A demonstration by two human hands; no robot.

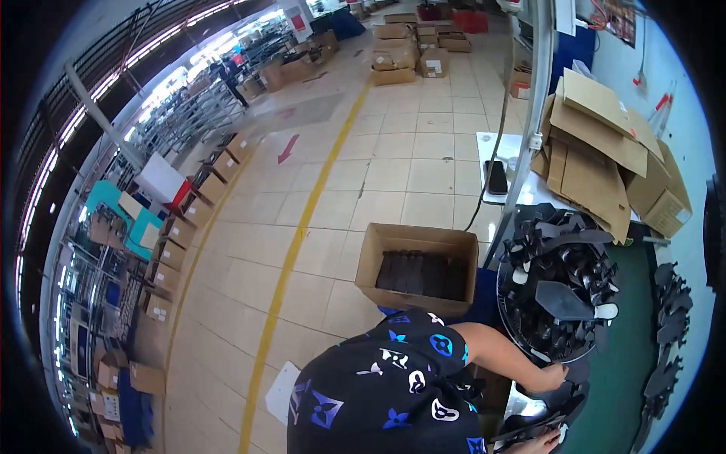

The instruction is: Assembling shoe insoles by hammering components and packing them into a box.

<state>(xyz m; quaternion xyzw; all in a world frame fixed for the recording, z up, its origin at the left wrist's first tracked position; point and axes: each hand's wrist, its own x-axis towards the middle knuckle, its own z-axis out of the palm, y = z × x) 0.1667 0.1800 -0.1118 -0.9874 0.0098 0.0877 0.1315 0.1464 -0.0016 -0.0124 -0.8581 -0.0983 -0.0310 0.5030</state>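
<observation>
My left hand (550,377) is curled at the near rim of a round black basket (501,303), beside dark flat parts; whatever its fingers hold is hidden. At the lower edge, my right hand (538,443) grips a flat black part (529,430). Something white shows at its fingertips. Other dark pieces (571,393) lie around both hands. Heaped inside the basket are many black plastic-looking parts (563,299), some with white bits. My left arm reaches in from a black sleeve with blue and white patterns.
An open carton (416,303) with rows of dark pieces stands left of the basket. Flattened cardboard (597,144) is piled behind it, near a black phone (496,178) and a metal post (529,136). More black parts (669,333) line the green surface's right side.
</observation>
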